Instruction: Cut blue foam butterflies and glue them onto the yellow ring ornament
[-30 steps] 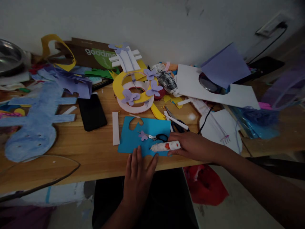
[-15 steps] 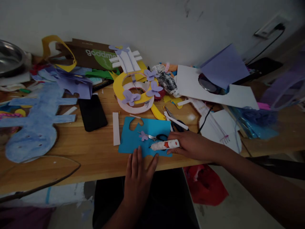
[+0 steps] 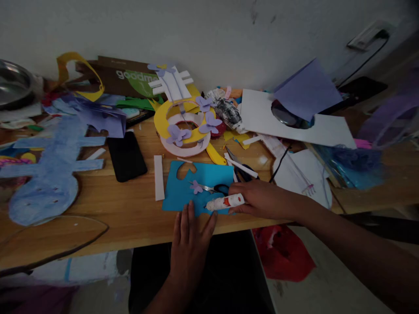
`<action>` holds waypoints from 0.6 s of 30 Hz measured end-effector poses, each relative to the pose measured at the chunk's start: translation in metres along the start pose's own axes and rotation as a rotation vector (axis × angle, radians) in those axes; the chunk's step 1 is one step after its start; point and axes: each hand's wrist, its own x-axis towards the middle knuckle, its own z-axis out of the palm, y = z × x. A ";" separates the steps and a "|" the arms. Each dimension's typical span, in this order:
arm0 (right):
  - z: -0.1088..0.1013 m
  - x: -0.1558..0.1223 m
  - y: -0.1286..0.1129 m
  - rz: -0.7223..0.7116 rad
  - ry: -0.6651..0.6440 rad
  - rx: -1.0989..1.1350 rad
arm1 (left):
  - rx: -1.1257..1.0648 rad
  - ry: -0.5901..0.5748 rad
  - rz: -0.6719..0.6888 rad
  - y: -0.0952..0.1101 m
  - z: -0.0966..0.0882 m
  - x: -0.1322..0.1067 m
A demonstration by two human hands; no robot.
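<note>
My left hand point(image 3: 190, 240) lies flat with fingers spread, fingertips pressing the lower edge of the blue sheet point(image 3: 176, 192). A heart-like cutout shows at the sheet's upper left. In my right hand point(image 3: 253, 198) is a white tube with red marks point(image 3: 225, 202), its dark tip pointing left at the paper. Small scissors with dark handles point(image 3: 221, 189) lie over the sheet right by my right fingers; whether those fingers touch them I cannot tell. A small purple paper butterfly point(image 3: 196, 186) sits at the scissors' blades.
Left of the sheet are a white strip point(image 3: 159, 178), a black phone point(image 3: 127, 156) and a blue paper figure point(image 3: 46, 192). Behind stand a yellow-and-white ring with butterflies point(image 3: 160, 120) and a yellow cutter point(image 3: 215, 155). More scissors point(image 3: 244, 172) lie beyond my right hand.
The view has shifted slightly. Both hands, the tube and the blue sheet stay in nearly the same places.
</note>
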 end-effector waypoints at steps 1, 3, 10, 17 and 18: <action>0.000 0.000 0.000 0.002 -0.008 -0.005 | 0.006 -0.001 0.001 0.000 0.000 0.000; -0.002 0.001 0.000 0.002 -0.024 0.005 | 0.012 0.005 0.004 0.000 0.000 0.000; -0.005 -0.005 0.008 -0.048 0.052 0.199 | 0.013 0.027 0.003 0.000 0.000 0.001; 0.032 -0.034 0.065 0.552 0.583 0.565 | -0.002 -0.030 -0.050 -0.009 -0.018 -0.008; 0.039 -0.035 0.074 0.598 0.610 0.597 | -0.005 -0.031 -0.052 -0.013 -0.021 -0.011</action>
